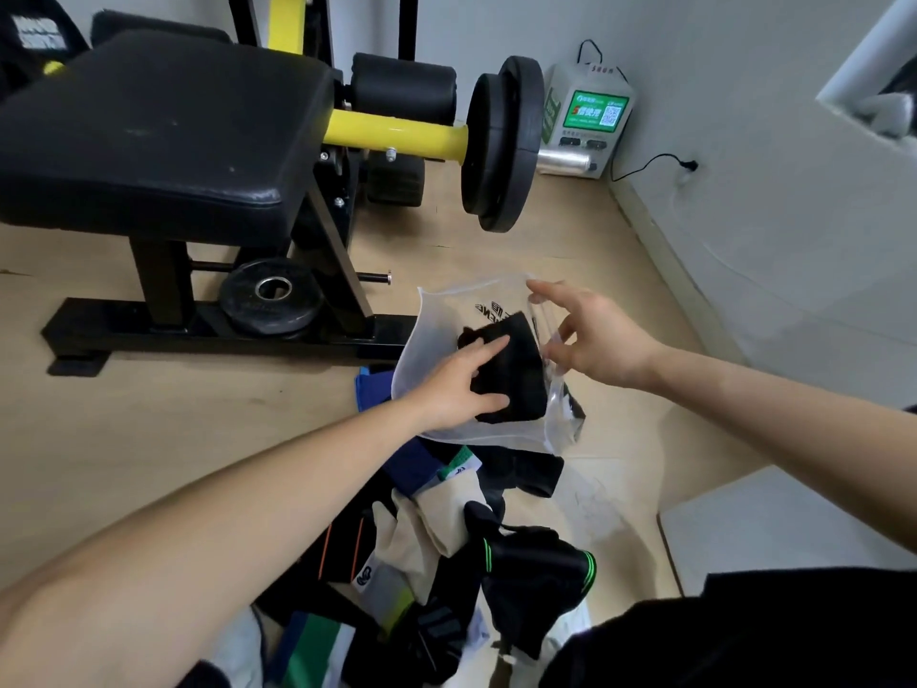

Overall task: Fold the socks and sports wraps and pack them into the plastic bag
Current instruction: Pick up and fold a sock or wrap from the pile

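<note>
A clear plastic bag point(449, 310) with black print lies on the wooden floor, its open side toward me. A folded black sock bundle point(516, 374) sits partly inside it. My left hand point(454, 384) grips the bundle, fingers on top and thumb at its near edge. Over the bag's right edge hovers my right hand point(595, 335), fingers spread, thumb and a fingertip touching the plastic. Below the bag spreads a pile of loose socks and wraps point(446, 538) in black, cream, blue and green.
A black and yellow weight bench point(163, 131) with plate weights point(501, 141) stands at the back left. A loose plate point(270, 295) rests on its base. A white charging box point(588, 116) sits in the corner by the wall. A white panel point(774, 518) lies at right.
</note>
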Tool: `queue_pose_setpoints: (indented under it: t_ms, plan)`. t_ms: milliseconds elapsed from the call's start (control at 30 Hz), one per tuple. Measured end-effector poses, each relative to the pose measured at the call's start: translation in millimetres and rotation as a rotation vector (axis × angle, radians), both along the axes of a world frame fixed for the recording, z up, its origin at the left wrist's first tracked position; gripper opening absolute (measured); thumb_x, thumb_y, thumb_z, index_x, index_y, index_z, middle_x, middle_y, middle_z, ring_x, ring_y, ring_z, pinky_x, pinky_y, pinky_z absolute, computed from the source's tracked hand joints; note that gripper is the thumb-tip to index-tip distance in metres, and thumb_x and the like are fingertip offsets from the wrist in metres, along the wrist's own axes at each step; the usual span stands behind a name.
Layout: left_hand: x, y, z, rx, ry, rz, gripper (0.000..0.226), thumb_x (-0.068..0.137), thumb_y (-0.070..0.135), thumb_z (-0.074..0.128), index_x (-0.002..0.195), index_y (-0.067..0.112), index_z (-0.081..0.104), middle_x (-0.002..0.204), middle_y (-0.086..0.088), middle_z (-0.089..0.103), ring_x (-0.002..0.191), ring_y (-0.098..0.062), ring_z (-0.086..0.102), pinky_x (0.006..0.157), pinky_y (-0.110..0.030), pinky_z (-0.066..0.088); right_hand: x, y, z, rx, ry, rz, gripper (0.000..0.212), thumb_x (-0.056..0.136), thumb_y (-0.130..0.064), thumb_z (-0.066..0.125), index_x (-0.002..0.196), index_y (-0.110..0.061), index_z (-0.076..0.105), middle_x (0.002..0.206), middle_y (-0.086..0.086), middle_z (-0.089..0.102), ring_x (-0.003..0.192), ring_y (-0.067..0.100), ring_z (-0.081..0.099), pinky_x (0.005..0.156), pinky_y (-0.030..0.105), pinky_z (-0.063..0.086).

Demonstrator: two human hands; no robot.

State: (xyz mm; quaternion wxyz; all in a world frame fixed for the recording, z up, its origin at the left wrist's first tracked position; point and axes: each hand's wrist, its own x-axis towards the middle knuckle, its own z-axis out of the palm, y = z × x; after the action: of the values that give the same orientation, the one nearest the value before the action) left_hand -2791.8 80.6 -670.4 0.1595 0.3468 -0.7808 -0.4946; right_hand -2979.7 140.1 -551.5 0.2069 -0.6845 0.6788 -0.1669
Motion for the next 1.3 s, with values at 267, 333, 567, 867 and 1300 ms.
queue_pose_setpoints:
  t_ms: [267, 333, 567, 867, 1300]
  plan:
    - [31.4, 13.6, -6.7, -0.477, -0.142, -0.107, 0.052, 0.094, 0.041, 0.066, 0.143, 0.030, 0.053, 0.137, 0.010, 0.057, 0.122, -0.011, 0.055, 0.094, -0.029, 0.047, -13.7, -8.2, -25.9, 0.060, 0.127, 0.010, 0.080, 0.083, -0.003, 0.072, 0.152, -0.021, 0.035, 0.141, -0.004, 0.048, 0.078, 0.016, 0.067, 0.075, 0.024, 0.048]
    - [42.0, 18.8, -8.5, -0.601, -0.138, -0.133, 0.049, 0.092, 0.053, 0.060, 0.137, 0.033, 0.057, 0.129, 0.012, 0.061, 0.117, -0.011, 0.056, 0.090, -0.031, 0.049, -13.1, -12.6, -28.8, 0.072, 0.144, 0.005, 0.082, 0.082, -0.003, 0.073, 0.152, -0.020, 0.034, 0.142, -0.003, 0.048, 0.080, 0.018, 0.067, 0.078, 0.025, 0.046]
    - [71.3, 22.4, -45.2, -0.996, -0.094, -0.168, 0.027, 0.096, 0.044, 0.059, 0.099, 0.023, 0.075, 0.085, 0.011, 0.068, 0.087, -0.017, 0.062, 0.086, -0.034, 0.044, -22.2, -30.8, -26.8, 0.052, 0.201, -0.036, 0.084, 0.081, 0.003, 0.071, 0.153, -0.016, 0.033, 0.143, 0.002, 0.048, 0.088, 0.015, 0.055, 0.080, 0.026, 0.046]
    - [20.6, -1.3, -23.6, -1.028, -0.175, -0.096, 0.046, 0.100, 0.051, 0.042, 0.098, 0.020, 0.076, 0.086, 0.004, 0.074, 0.098, -0.019, 0.065, 0.116, -0.038, 0.030, -69.9, -67.1, 14.7, -0.054, 0.307, -0.253, 0.087, 0.078, 0.011, 0.068, 0.153, -0.014, 0.033, 0.141, 0.013, 0.046, 0.115, 0.037, 0.058, 0.091, 0.044, 0.055]
    - [15.7, -0.2, -44.9, -0.742, -0.510, -0.242, 0.046, 0.099, 0.054, 0.042, 0.135, 0.028, 0.053, 0.119, 0.007, 0.064, 0.125, -0.018, 0.049, 0.114, -0.043, 0.021, -75.9, -50.0, -14.7, 0.052, 0.391, -0.044, 0.081, 0.085, 0.004, 0.064, 0.155, -0.018, 0.029, 0.146, 0.006, 0.043, 0.118, 0.029, 0.054, 0.089, 0.029, 0.039]
